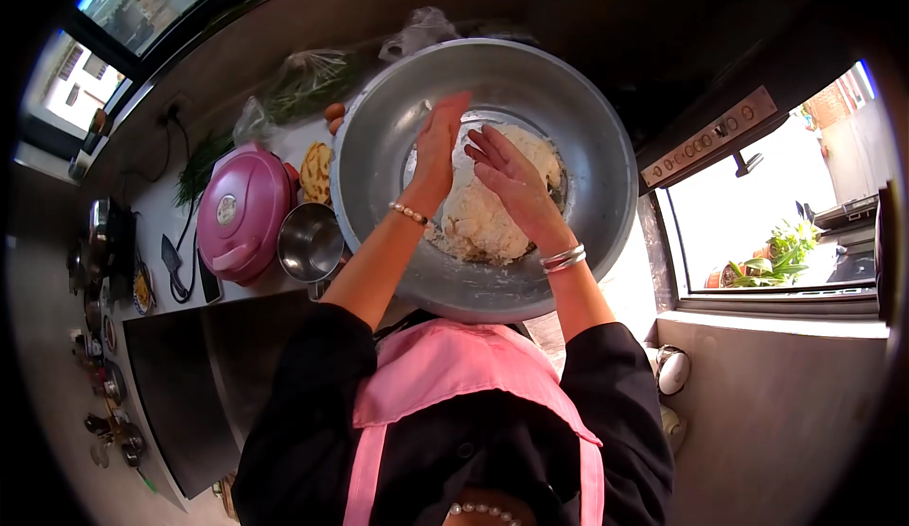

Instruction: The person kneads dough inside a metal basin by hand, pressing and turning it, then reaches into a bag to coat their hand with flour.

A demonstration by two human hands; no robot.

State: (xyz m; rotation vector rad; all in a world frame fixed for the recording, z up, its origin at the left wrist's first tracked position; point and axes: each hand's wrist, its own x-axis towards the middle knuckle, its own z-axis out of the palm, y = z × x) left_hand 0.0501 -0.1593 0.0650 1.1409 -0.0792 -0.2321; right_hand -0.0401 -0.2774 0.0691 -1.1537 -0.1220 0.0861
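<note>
A large grey metal basin (pixel 601 180) holds a lumpy mass of pale dough (pixel 483 218) with loose flour around it. Above the dough's left side is my left hand (pixel 440 142), its fingers stretched out and the palm turned inward. Facing it, my right hand (pixel 511 171) hangs over the middle of the dough with its fingers extended and slightly apart. The two hands are separate, and neither holds anything. A beaded bracelet circles the left wrist; silver bangles are on the right.
Left of the basin are a steel pot (pixel 311 242), a pink round appliance (pixel 246 212), flatbread (pixel 316 172) and brown eggs (pixel 334 111). Green stalks (pixel 303 95) and a plastic bag (pixel 418 32) lie behind. An open window (pixel 757 204) is at the right.
</note>
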